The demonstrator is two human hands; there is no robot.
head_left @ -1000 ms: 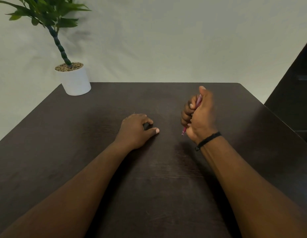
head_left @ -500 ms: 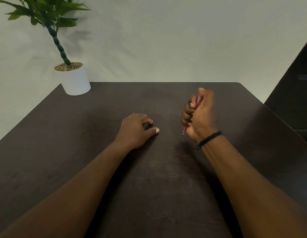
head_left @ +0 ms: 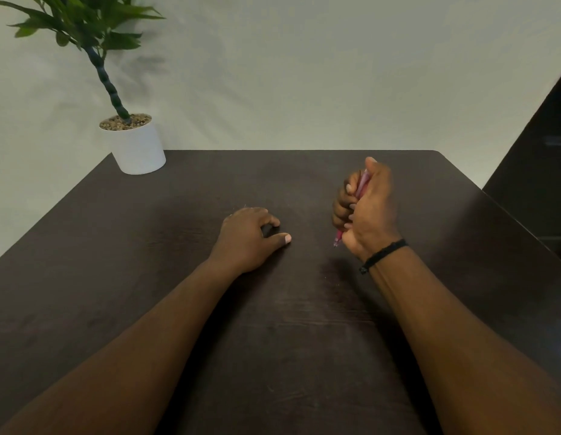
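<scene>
Right hand [head_left: 368, 208] at about 2 o'clock from table centre, raised on its edge, fist clenched round a pink pen [head_left: 361, 185] held near upright, thumb pressed over the top end. Left hand [head_left: 246, 238] near centre, palm down on the dark table [head_left: 178, 309], fingers loosely curled under, thumb stretched toward 3 o'clock, grasping nothing visible. Most of the pen hidden inside the fist: only a strip of barrel between fingers and palm, plus the tip [head_left: 336, 244] poking out below toward 7 o'clock; whether the tip meets the wood, hard to tell. Top end of the pen covered by the thumb. Left fingertips tucked out of sight; dark gap beneath them too shadowed to read. Black wristband [head_left: 383, 255] on the right wrist. Both forearms cut off by the lower frame. White pot [head_left: 138, 149] with a plant [head_left: 84, 23] at 10 o'clock, right on the far left corner, leaves cropped at the top and left. Far edge straight at 12 o'clock, rounded corner at 1 o'clock, right edge slanting toward 4 o'clock beside dark furniture [head_left: 540, 167]. Bare wood between the hands, and from the hands out to the far edge.
</scene>
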